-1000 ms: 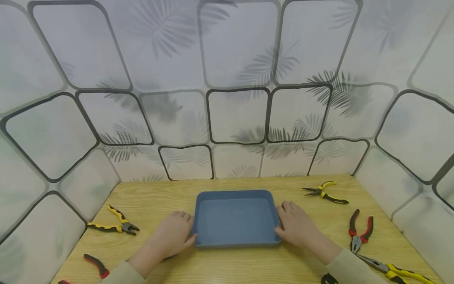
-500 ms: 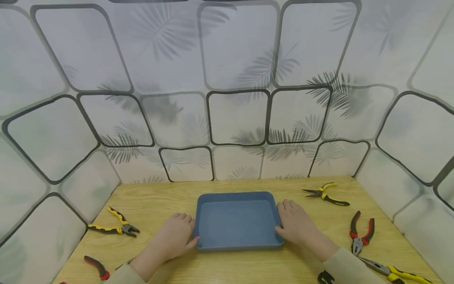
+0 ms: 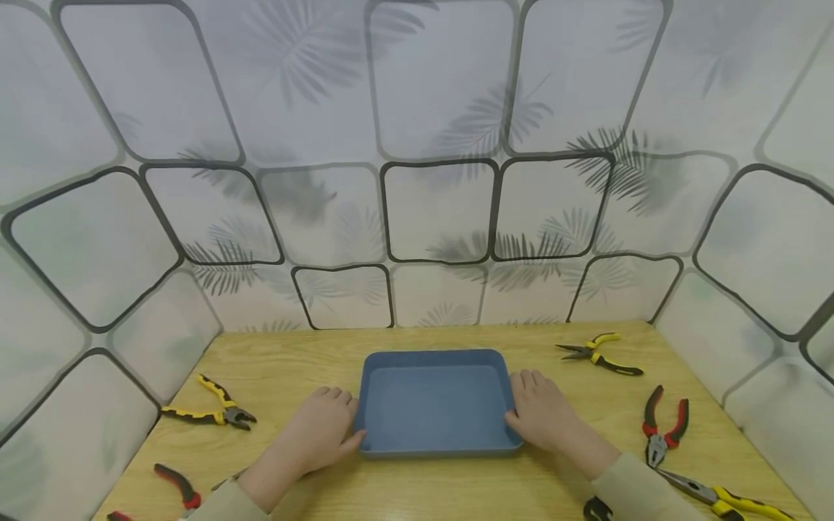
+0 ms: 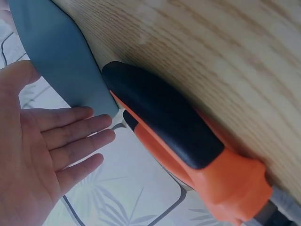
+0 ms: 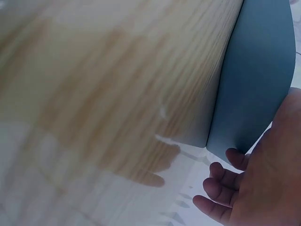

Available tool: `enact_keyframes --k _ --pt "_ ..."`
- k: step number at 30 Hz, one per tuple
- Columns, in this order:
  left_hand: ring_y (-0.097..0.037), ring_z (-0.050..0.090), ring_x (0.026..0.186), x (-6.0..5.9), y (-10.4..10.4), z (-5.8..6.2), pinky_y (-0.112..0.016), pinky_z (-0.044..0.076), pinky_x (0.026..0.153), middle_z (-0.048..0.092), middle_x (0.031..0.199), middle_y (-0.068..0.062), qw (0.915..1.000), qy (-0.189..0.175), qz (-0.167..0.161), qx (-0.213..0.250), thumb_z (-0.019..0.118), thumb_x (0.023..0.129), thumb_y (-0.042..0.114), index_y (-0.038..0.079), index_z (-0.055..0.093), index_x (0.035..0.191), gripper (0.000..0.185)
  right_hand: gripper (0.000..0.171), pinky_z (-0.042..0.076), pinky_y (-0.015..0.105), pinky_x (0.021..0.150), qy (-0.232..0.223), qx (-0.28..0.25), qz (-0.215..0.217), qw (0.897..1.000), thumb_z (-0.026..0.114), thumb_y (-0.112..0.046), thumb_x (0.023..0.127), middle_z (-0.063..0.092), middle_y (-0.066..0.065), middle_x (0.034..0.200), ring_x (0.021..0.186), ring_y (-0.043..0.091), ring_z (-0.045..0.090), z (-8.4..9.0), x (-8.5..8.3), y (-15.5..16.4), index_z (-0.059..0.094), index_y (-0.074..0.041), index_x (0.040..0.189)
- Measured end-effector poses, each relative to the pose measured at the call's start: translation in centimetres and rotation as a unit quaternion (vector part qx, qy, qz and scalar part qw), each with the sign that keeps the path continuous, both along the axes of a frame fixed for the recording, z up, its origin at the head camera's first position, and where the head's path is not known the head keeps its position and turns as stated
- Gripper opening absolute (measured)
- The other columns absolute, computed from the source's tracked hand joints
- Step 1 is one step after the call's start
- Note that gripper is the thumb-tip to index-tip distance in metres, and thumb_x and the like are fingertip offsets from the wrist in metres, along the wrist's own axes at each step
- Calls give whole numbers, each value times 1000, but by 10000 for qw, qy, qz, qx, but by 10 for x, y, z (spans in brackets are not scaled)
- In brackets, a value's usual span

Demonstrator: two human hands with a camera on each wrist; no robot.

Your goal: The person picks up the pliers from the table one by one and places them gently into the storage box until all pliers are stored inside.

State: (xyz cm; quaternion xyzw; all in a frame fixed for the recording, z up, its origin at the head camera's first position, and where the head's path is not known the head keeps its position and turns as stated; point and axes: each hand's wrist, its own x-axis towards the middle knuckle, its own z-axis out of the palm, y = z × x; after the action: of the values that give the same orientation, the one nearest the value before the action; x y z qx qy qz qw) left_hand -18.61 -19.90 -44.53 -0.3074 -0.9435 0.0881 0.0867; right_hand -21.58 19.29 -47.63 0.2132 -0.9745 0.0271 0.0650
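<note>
A shallow blue rectangular tray [image 3: 439, 405] sits on the wooden table between both hands, nothing inside it. My left hand [image 3: 322, 430] lies along its left side, thumb by the near left corner. The left wrist view shows that hand's fingers [image 4: 77, 136] fairly straight, a fingertip against the tray wall [image 4: 66, 61]. At the opposite side, my right hand [image 3: 544, 412] has its thumb at the rim. Seen from the right wrist, its fingers [image 5: 218, 193] are loosely bent beside the tray's outer wall [image 5: 256, 80]. An orange-and-black tool handle [image 4: 160, 117] lies near the left hand.
Yellow-and-black pliers [image 3: 224, 414] and a red-and-black handle [image 3: 177, 483] lie on the left. To the right are needle-nose pliers [image 3: 591, 353], red-handled pliers [image 3: 658, 441] and long-nose pliers [image 3: 706, 496]. A black object [image 3: 597, 509] shows by the right sleeve. Patterned walls [image 3: 436, 210] surround the table.
The tray and both hands have shifted very slightly to the right. Both hands keep their places at the tray's sides.
</note>
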Motion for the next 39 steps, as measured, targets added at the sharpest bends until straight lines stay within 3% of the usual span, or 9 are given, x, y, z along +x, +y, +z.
enact_keyframes --k 12,19,28,39 --pt "-26 70 106 1 -7 -4 -46 56 96 74 111 -8 9999 -43 16 155 68 99 47 6 73 122 47 52 53 57 93 -97 -30 -96 9999 66 -26 95 61 24 111 105 39 61 0 1 -2 55 11 130" --pt "-28 69 115 1 -15 -3 -49 54 102 72 122 -9 9991 -264 -141 307 64 103 48 6 70 132 51 55 52 58 96 -150 -3 -166 9997 66 -27 94 61 25 113 109 42 60 4 4 -3 55 11 132" --pt "-29 68 120 -2 -29 -5 -51 52 107 72 125 -10 9988 -238 -274 340 64 102 47 6 69 132 51 57 51 59 96 -103 45 -182 9998 64 -28 95 61 26 117 111 43 60 -2 2 -2 54 11 136" --pt "-35 64 127 1 -44 2 -56 48 110 67 136 -13 9959 -652 -39 632 62 104 47 6 64 141 54 57 51 59 99 -89 83 -222 9997 66 -29 95 61 28 119 115 44 60 0 4 -3 54 10 135"
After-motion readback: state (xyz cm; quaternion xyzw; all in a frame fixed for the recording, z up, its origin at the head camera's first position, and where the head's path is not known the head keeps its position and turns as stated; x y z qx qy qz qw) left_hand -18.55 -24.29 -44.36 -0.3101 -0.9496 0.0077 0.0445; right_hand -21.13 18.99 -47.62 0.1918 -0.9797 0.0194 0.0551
